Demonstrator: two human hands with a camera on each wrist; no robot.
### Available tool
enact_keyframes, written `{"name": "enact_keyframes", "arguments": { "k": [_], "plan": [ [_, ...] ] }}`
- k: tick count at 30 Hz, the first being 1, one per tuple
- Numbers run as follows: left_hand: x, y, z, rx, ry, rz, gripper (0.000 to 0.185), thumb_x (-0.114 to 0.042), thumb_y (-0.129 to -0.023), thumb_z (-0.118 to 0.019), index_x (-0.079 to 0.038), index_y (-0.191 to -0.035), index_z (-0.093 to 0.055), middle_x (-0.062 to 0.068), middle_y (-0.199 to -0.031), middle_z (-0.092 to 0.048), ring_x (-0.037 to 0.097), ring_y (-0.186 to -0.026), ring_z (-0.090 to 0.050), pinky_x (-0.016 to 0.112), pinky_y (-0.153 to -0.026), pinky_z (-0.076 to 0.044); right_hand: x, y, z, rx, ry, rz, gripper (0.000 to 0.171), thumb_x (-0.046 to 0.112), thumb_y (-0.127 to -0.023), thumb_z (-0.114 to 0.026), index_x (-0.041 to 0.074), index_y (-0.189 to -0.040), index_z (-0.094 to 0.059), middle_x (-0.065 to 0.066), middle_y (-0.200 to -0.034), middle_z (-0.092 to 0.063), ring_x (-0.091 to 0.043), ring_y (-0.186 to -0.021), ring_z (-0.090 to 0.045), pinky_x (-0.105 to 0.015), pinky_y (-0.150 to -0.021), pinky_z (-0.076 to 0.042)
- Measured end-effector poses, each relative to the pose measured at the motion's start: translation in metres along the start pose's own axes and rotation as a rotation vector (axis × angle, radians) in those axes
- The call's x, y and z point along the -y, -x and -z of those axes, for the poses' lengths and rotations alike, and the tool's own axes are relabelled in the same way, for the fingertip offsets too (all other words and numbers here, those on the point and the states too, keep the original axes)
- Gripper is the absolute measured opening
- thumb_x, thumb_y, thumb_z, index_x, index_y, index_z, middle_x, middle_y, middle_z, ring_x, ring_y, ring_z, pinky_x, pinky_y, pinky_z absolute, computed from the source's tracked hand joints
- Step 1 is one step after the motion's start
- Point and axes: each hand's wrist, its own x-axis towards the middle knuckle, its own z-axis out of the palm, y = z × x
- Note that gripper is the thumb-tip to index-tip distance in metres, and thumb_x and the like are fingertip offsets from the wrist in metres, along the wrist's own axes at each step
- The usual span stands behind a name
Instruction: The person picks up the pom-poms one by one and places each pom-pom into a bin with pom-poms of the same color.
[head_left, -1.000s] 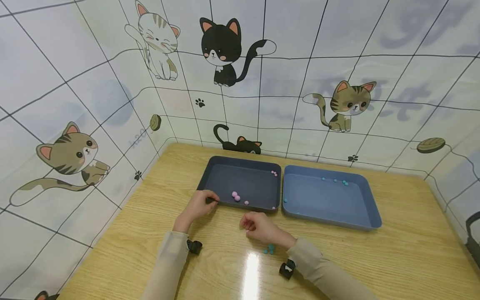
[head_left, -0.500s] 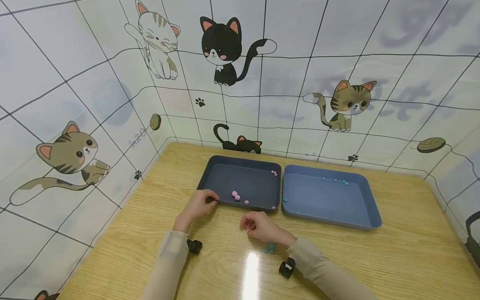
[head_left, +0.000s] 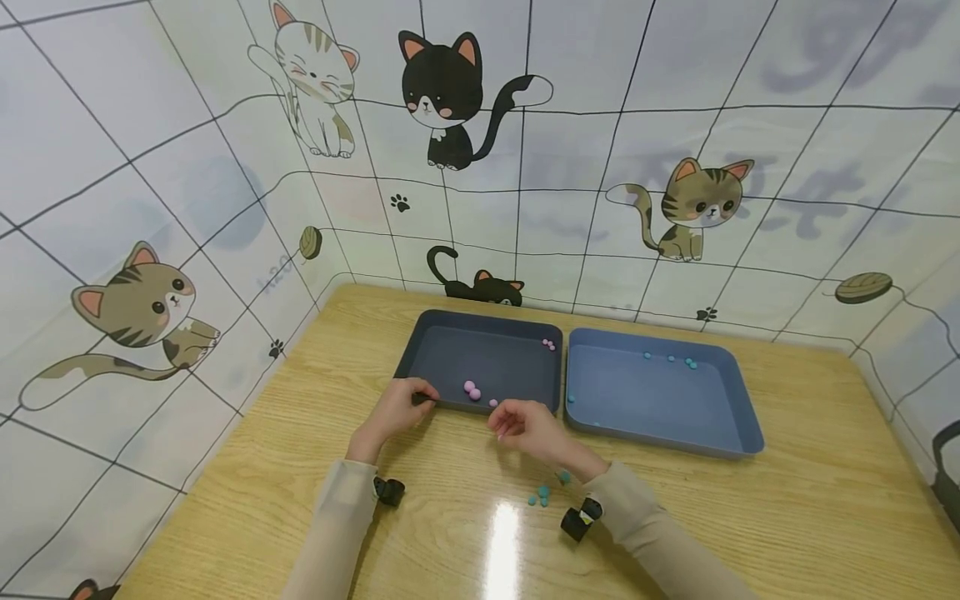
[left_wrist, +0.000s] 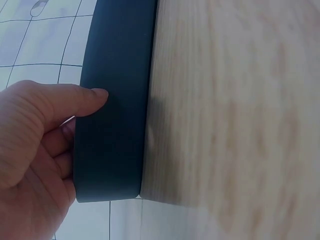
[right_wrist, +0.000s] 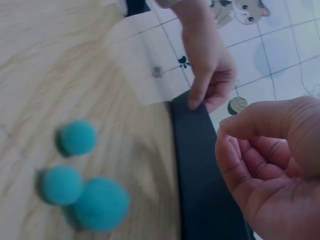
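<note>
My left hand (head_left: 392, 417) grips the front left corner of a dark grey tray (head_left: 480, 354); in the left wrist view the thumb lies on the tray's outer wall (left_wrist: 117, 135), with fingers behind it. My right hand (head_left: 528, 429) is at the tray's front edge, thumb and forefinger pinched together. A small pink pom-pom (head_left: 501, 437) shows at its fingertips in the head view; the right wrist view does not show it. Inside the dark tray lie larger pink pom-poms (head_left: 475, 394) and a small cluster of pink ones (head_left: 549, 344) at the back right.
A blue tray (head_left: 660, 396) touches the dark tray's right side and holds several small teal pom-poms (head_left: 690, 363) along its walls. Several loose teal pom-poms (head_left: 543, 492) lie on the wooden table (head_left: 450, 533) near the right wrist. A cat-print covering (head_left: 570, 150) stands behind.
My right hand has moved up and slightly right, from the table to the dark tray's front edge, uncovering another teal pom-pom by the wrist. The left hand stays still.
</note>
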Motion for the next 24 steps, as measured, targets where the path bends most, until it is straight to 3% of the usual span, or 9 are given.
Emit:
{"name": "enact_keyframes", "arguments": {
  "k": [11, 24],
  "plan": [
    [0.001, 0.0, 0.0, -0.004, -0.007, -0.015, 0.01, 0.004, -0.08, -0.067, -0.004, -0.085, -0.071, 0.008, -0.085, -0.068, 0.022, -0.081, -0.064, 0.038, -0.073, -0.052, 0.012, -0.012, 0.014, -0.059, -0.012, 0.01, 0.015, -0.009, -0.084, -0.061, -0.006, -0.098, -0.061, -0.022, -0.094, -0.061, -0.021, -0.082, -0.059, -0.027, -0.071, -0.051],
    [0.004, -0.001, -0.002, -0.003, -0.003, -0.01, 0.01, 0.004, -0.08, -0.067, -0.004, -0.084, -0.071, 0.008, -0.084, -0.068, 0.022, -0.081, -0.064, 0.038, -0.074, -0.052, 0.017, -0.029, 0.034, -0.157, -0.09, -0.006, 0.017, -0.009, -0.085, -0.06, -0.009, -0.102, -0.06, -0.026, -0.098, -0.06, -0.03, -0.086, -0.058, -0.026, -0.072, -0.051]
  ]
}}
